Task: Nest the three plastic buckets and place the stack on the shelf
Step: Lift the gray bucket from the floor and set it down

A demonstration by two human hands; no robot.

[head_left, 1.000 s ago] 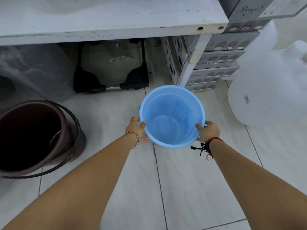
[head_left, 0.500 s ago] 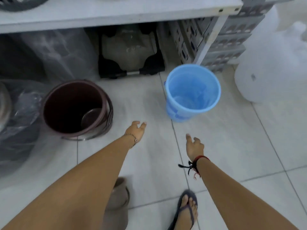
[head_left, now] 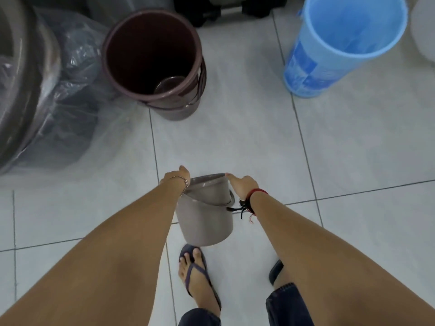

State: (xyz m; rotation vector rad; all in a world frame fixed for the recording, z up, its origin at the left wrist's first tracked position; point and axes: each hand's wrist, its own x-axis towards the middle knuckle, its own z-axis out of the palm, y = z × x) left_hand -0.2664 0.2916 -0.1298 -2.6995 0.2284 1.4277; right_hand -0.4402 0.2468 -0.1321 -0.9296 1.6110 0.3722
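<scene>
Tiled floor (head_left: 247, 137) clear ahead; left hand (head_left: 177, 177), right hand (head_left: 242, 184) gripping grey bucket (head_left: 204, 222) rim.

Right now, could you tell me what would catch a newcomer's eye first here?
Both hands, left and right, grip the rim of a small grey bucket near the feet. A bright blue bucket stands at upper right on the tiled floor, a dark brown bucket at upper left.

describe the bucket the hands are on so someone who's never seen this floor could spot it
On the white tiled floor stand three buckets. Two stand farther off, a dark brown bucket and a blue bucket; the nearest, just ahead of the sandalled foot, is the grey bucket. It is the smallest, pale grey-brown, with the left hand and right hand on its rim.
</scene>
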